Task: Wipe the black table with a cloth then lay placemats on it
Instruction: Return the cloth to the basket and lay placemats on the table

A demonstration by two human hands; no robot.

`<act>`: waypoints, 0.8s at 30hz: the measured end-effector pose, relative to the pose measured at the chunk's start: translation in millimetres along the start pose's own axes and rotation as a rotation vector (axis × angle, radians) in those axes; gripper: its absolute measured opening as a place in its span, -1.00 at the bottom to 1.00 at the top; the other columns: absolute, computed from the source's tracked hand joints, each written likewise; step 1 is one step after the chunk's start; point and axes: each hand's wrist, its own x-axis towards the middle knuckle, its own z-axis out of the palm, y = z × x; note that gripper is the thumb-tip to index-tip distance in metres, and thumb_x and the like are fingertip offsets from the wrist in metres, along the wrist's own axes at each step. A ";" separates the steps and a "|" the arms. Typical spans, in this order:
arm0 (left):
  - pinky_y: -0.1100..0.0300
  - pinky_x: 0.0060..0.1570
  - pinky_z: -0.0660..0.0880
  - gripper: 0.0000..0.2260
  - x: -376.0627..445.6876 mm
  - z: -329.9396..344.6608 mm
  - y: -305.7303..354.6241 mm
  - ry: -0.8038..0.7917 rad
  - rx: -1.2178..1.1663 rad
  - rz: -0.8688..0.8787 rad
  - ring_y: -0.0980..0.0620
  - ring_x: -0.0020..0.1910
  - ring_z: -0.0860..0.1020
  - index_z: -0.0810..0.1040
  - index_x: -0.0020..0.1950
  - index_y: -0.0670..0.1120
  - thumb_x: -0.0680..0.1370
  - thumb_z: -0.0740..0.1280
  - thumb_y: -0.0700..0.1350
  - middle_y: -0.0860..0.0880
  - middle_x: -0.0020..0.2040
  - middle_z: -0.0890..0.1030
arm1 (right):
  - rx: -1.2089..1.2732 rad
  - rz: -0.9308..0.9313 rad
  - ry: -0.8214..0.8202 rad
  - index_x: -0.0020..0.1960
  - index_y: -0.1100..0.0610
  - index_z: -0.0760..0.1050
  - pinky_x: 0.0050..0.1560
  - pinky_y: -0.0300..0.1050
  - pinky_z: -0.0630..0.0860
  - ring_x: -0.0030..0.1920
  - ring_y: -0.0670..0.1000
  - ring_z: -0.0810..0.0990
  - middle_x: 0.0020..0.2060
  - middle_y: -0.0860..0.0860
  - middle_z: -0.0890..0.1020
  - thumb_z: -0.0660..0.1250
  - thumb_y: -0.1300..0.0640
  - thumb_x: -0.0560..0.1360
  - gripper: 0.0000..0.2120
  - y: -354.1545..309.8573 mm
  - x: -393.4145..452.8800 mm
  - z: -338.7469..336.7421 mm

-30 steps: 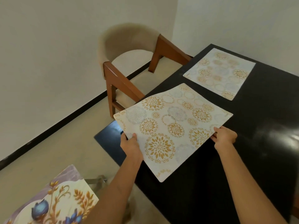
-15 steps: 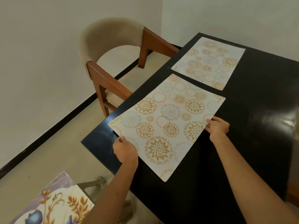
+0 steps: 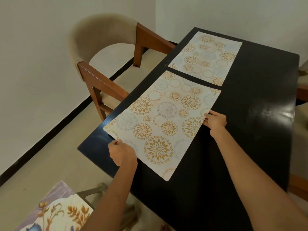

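A white placemat with gold flower circles (image 3: 164, 120) lies along the left edge of the black table (image 3: 260, 100). My left hand (image 3: 122, 151) pinches its near left edge. My right hand (image 3: 215, 120) grips its right edge. A second placemat of the same pattern (image 3: 207, 57) lies flat farther along the same table edge, a narrow gap apart from the first. No cloth is in view.
A wooden armchair with a beige padded back (image 3: 103, 52) stands at the table's left side, close to the white wall. A floral-patterned cushion or cloth (image 3: 55, 212) is at the bottom left. Part of another chair (image 3: 302, 85) shows at the right edge.
Both hands have carried the near placemat forward and down onto the table, bringing it in line with the far placemat. My hands still hold its edges.
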 end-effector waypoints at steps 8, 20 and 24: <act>0.13 -0.25 0.43 -0.81 2.3 -3.4 -0.5 -0.027 -0.044 -0.021 -0.02 -0.15 0.54 0.52 0.18 -0.14 0.62 0.21 -0.14 -0.07 -0.03 0.58 | -0.117 -0.044 -0.137 0.34 0.23 0.47 -0.08 -0.11 0.62 -0.04 0.06 0.67 0.09 0.14 0.64 0.19 0.43 0.58 -0.63 -4.6 -0.3 -2.4; 0.17 -0.28 0.36 -0.85 3.8 -8.0 -3.3 -0.013 -0.052 -0.024 0.02 -0.20 0.49 0.52 0.14 -0.10 0.60 0.25 -0.12 -0.01 -0.13 0.52 | -0.188 -0.134 0.099 0.22 0.27 0.56 -0.22 -0.28 0.55 -0.15 0.00 0.63 0.05 0.15 0.65 0.35 0.40 0.50 -0.70 23.9 -10.7 5.8; 0.16 -0.29 0.39 -0.95 7.7 -8.9 -5.9 -0.022 -0.020 -0.013 0.00 -0.20 0.51 0.50 0.01 -0.07 0.58 0.26 -0.14 -0.02 -0.12 0.54 | -0.220 -0.142 0.125 0.23 0.26 0.56 -0.02 -0.19 0.58 -0.12 0.00 0.63 0.09 0.15 0.65 0.40 0.42 0.45 -0.65 24.0 -10.7 10.7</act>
